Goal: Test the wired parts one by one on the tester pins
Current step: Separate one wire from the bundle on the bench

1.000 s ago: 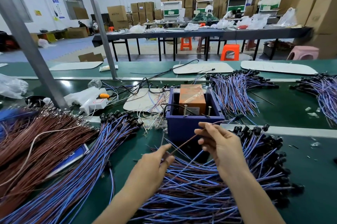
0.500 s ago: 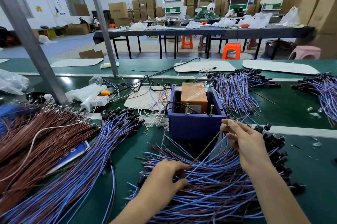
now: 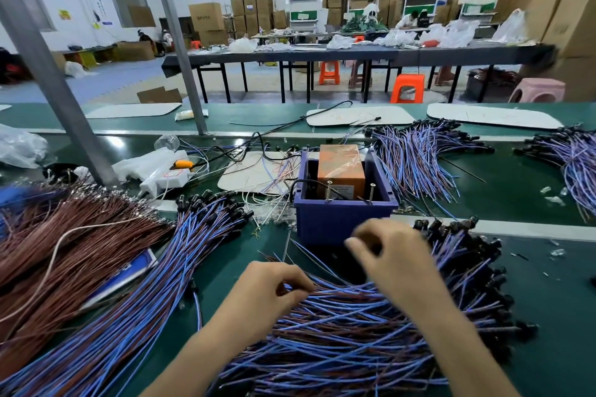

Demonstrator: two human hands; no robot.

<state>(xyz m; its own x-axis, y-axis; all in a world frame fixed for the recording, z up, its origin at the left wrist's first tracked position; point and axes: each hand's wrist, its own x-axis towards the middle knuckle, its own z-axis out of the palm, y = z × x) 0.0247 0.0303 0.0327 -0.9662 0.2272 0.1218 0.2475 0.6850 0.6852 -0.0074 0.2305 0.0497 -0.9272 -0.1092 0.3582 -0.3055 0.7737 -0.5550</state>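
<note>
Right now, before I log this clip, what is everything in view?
tester box: one, purple, bench centre
orange block: one, orange, inside box
tester pins: two, metal, upright at box front
near wire pile: one, blue-brown, under hands
left wire pile: one, blue-brown, left of box
brown wire pile: one, brown, far left
back wire bundles: two, blue-brown, right of box, right edge
power strip: one, white, behind left pile
stools: two orange, one pink, beyond bench
left hand: one, fingers curled on near pile's wires
right hand: one, blurred, above near pile; grip unclear
</note>
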